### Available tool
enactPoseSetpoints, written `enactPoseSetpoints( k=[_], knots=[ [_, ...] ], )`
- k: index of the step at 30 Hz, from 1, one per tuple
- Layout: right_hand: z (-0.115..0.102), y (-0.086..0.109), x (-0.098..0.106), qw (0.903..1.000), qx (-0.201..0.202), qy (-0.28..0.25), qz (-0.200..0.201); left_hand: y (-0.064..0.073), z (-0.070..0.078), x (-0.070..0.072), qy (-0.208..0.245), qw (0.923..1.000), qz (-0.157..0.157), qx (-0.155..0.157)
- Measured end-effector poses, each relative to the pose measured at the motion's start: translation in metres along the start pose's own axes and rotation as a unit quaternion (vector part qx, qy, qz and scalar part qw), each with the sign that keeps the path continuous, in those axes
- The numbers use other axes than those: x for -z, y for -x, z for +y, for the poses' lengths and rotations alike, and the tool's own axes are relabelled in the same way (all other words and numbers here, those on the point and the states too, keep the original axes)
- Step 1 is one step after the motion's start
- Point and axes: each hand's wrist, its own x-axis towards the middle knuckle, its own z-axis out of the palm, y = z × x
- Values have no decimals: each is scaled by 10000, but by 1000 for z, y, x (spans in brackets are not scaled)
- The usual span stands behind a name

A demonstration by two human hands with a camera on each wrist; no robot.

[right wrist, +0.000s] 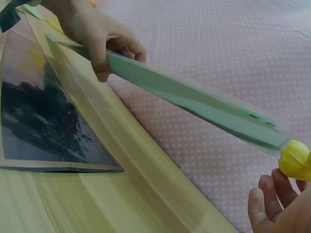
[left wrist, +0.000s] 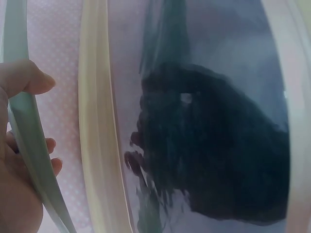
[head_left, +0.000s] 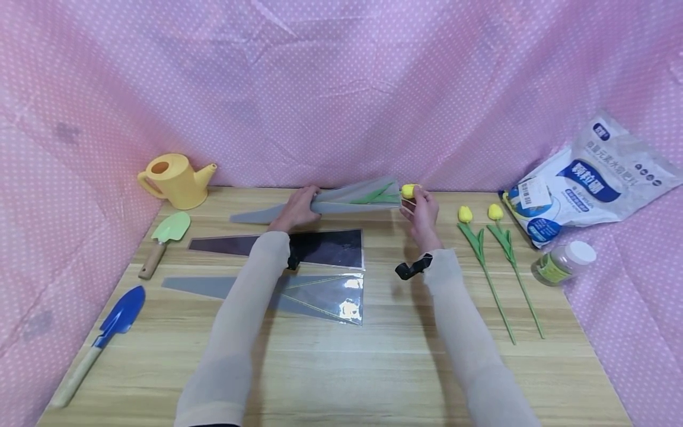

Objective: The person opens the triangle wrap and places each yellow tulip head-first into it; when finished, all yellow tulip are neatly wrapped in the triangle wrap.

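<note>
My left hand point(head_left: 297, 209) grips a long, tapered grey flower sleeve point(head_left: 333, 207) with a clear front, raised above the table's back edge. In the left wrist view, the thumb and fingers lie on either side of the sleeve point(left wrist: 30, 126). A yellow tulip point(head_left: 408, 191) lies partly inside it; green leaves show through the clear side, and the bloom sticks out of the wide right end. My right hand point(head_left: 424, 213) holds the tulip by its bloom point(right wrist: 294, 159), with several fingers curled below it in the right wrist view.
Dark sleeve point(head_left: 331, 249) and grey sleeve point(head_left: 315, 296) lie nearer. Right: two yellow tulips point(head_left: 482, 261) point(head_left: 512, 261), a jar point(head_left: 562, 264), a fertilizer bag point(head_left: 592, 184). Left: a yellow watering can point(head_left: 178, 184), a green trowel point(head_left: 172, 227), a blue trowel point(head_left: 123, 311). Pink dotted cloth point(head_left: 341, 89) hangs behind.
</note>
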Motion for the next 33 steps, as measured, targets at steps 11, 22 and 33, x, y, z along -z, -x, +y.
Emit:
enactPoseSetpoints(
  k=[11,22,33],
  knots=[
    [6,3,-3,9964,595,584,-120,2,4,0,15,10000,-16,55],
    [9,3,-3,9908,851,1019,-273,2,3,-1,-98,9999,43,-16],
    [12,5,-4,9833,568,1593,-670,2,5,-1,-7,10000,36,28]
  ],
)
